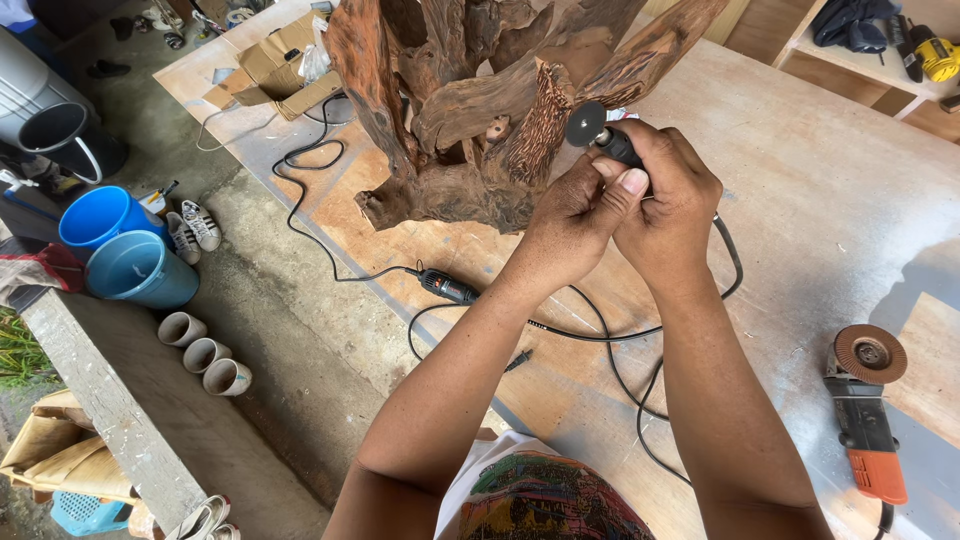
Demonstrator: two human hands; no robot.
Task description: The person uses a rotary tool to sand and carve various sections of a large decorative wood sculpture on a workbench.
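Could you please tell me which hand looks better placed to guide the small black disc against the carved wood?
Probably the right hand: it wraps the black rotary handpiece behind the small black sanding disc, while the left hand only steadies with fingertips beside the reddish-brown carved root sculpture.

I am gripping a slim black rotary handpiece [620,148] with my right hand [668,205], fingers wrapped round its body. My left hand [572,222] is pressing against the right, its thumb lying on the handpiece just behind the dark round sanding disc [585,124]. The disc is sitting just beside a limb of the large gnarled reddish-brown root-wood sculpture [470,110], which is standing on the pale plywood work surface [820,190]. A thin black flexible cable [600,335] is trailing from my hands across the plywood. An orange and black angle grinder with a brown flap disc [866,405] is lying well apart to my right. Two blue plastic buckets [125,245] are standing on the concrete floor to my left.
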